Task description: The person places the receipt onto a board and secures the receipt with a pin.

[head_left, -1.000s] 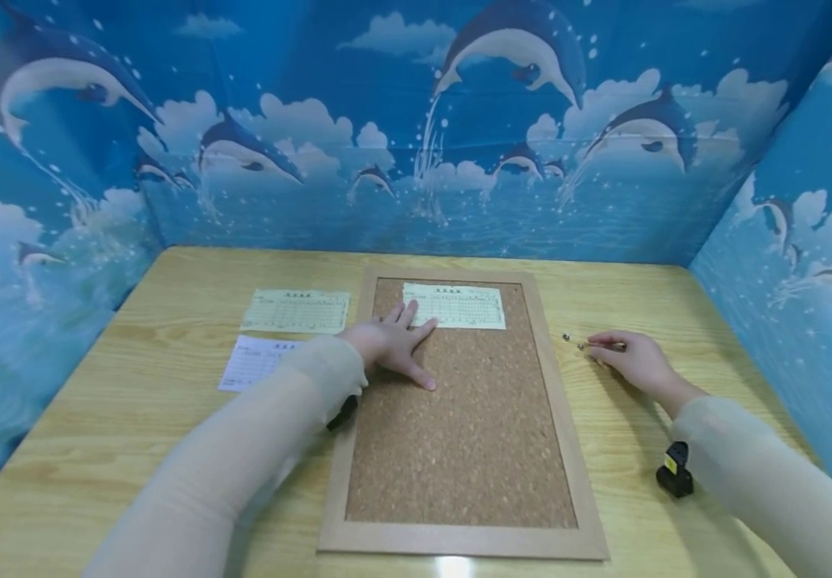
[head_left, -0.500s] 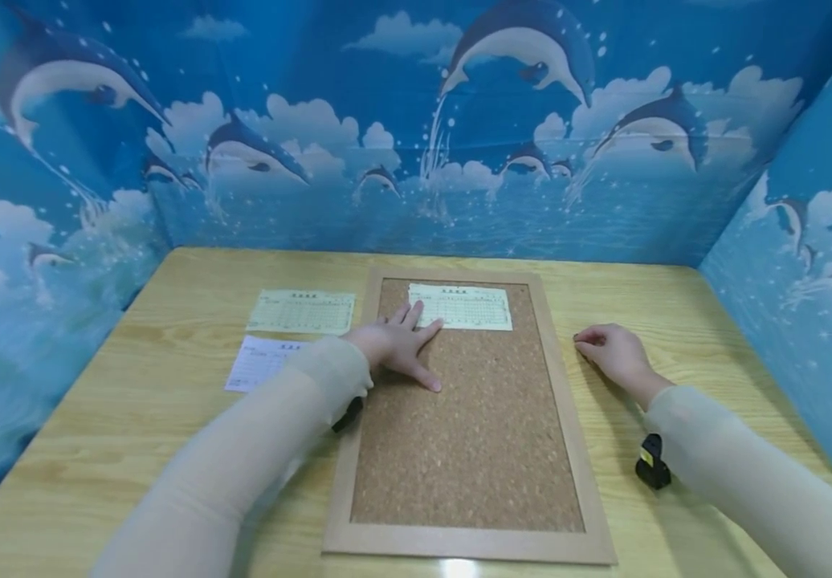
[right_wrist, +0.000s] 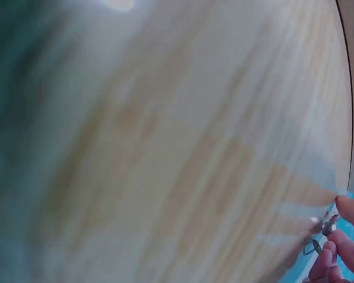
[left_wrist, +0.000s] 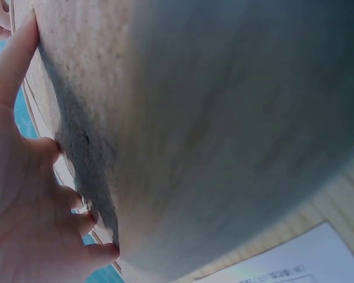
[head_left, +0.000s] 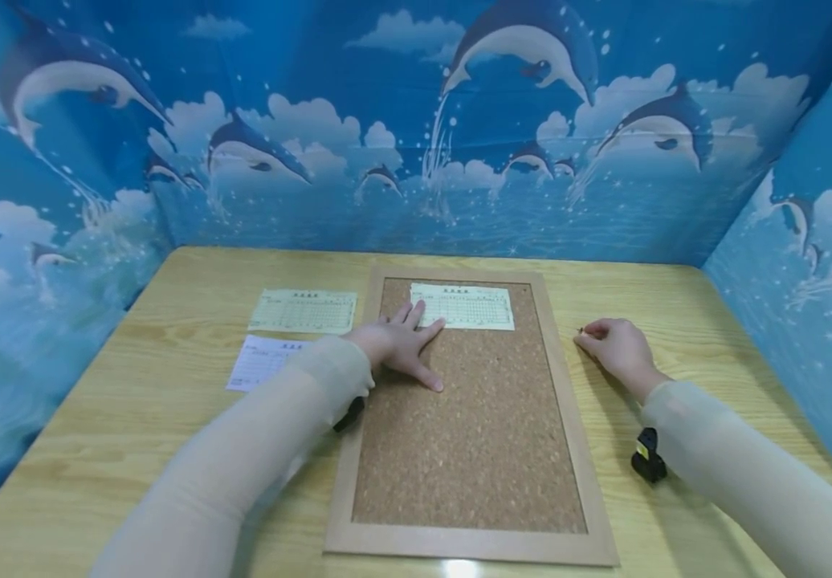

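Note:
My left hand rests spread on the cork board, its fingertips touching the left side of a pale green printed slip at the board's top. Right of the frame, my right hand is low over the table, with thumb and fingers drawn together. In the right wrist view, a small shiny metal thumbtack is pinched between them. A second metal piece shows by the lower fingers; whether it is held or lies on the table I cannot tell.
Left of the board lie another green slip and a white slip, partly covered by the left sleeve. The wooden table meets a dolphin-printed cloth at the back and sides.
My right hand has moved slightly left and closed around the small tacks seen lying on the table earlier. My left hand stays put on the board.

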{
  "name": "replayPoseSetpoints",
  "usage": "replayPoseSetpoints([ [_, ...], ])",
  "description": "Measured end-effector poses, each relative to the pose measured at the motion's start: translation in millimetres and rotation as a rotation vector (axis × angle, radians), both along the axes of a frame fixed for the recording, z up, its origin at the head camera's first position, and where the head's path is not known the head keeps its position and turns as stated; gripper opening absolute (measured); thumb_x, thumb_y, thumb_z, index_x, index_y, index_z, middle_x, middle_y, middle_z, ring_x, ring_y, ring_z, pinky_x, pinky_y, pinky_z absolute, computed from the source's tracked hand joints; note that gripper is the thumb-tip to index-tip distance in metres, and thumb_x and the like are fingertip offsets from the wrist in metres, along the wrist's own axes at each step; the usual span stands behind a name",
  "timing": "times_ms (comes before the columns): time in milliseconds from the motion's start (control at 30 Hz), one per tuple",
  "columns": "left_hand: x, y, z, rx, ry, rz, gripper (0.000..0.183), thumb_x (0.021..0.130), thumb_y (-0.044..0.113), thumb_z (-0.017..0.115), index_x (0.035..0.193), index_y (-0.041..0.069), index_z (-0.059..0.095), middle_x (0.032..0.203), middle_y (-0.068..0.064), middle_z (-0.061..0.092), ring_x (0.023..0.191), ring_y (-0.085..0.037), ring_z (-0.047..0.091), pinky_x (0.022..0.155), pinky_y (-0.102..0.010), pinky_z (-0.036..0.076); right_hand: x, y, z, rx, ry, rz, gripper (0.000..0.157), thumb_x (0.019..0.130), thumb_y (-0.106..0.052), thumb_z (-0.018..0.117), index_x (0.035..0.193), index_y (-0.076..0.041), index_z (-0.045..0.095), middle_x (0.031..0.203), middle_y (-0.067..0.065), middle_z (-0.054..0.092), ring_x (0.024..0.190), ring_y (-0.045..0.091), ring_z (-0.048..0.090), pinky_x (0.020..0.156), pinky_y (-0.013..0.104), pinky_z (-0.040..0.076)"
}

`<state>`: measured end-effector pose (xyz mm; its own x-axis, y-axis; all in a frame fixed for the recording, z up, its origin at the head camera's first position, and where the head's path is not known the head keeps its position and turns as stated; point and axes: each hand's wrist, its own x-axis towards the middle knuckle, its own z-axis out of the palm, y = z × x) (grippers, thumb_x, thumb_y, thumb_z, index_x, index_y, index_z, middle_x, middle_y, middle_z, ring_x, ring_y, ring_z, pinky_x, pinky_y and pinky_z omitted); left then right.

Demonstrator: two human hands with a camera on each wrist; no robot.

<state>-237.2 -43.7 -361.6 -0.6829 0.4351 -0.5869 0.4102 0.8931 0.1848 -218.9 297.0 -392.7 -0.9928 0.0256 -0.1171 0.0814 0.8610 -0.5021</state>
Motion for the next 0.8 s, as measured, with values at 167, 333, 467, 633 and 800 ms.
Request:
replayPoseSetpoints([
  [167,0.9,1.3,-1.0,0.000,-0.004,0.003,0.112,0.068,0.077,0.057,0.149,0.033,-0.008,0.151,-0.007,-0.025,0.138,-0.026,-0.019,0.111,-0.050,0.004,-1.6,-0.5,0.2,-0.001,-0.017,-0.028,0.042,0.094,-0.026,0.056,0.119,0.007,0.058,0.119,0.027,0.056,0.109,0.042,0.051,0.090,0.053,0.040],
  [333,1.8,2.5,-1.1,0.000,-0.003,-0.002,0.112,0.068,0.077,0.056,0.149,0.033,-0.008,0.151,-0.008,-0.025,0.138,-0.027,-0.019,0.110,-0.052,0.003,-2.0,0.9,-1.0,0.002,0.002,-0.034,0.038,0.094,-0.024,0.056,0.116,0.006,0.060,0.115,0.026,0.059,0.106,0.041,0.052,0.089,0.052,0.041],
  [467,1.6,3.4,-1.0,0.003,-0.002,-0.006,0.112,0.069,0.076,0.057,0.149,0.032,-0.008,0.151,-0.008,-0.025,0.138,-0.028,-0.019,0.110,-0.052,0.003,-0.2,4.6,2.2,-0.031,0.041,-0.018,0.036,0.095,-0.022,0.053,0.115,0.007,0.061,0.107,0.025,0.063,0.093,0.037,0.058,0.081,0.049,0.044],
  [633,0.9,2.7,0.4,-0.012,0.004,-0.004,0.110,0.071,0.075,0.056,0.149,0.031,-0.008,0.151,-0.009,-0.025,0.138,-0.029,-0.018,0.110,-0.050,0.004,2.7,12.8,5.7,-0.066,0.082,0.004,0.034,0.098,-0.019,0.048,0.116,0.007,0.060,0.100,0.026,0.063,0.085,0.037,0.059,0.074,0.047,0.046],
  [800,1.5,1.6,2.2,-0.008,0.006,-0.006,0.111,0.070,0.076,0.056,0.149,0.031,-0.008,0.151,-0.009,-0.025,0.138,-0.028,-0.018,0.110,-0.051,0.004,8.0,19.9,2.5,-0.064,0.089,0.034,0.033,0.098,-0.020,0.050,0.114,0.006,0.061,0.108,0.026,0.060,0.095,0.038,0.057,0.077,0.048,0.045],
])
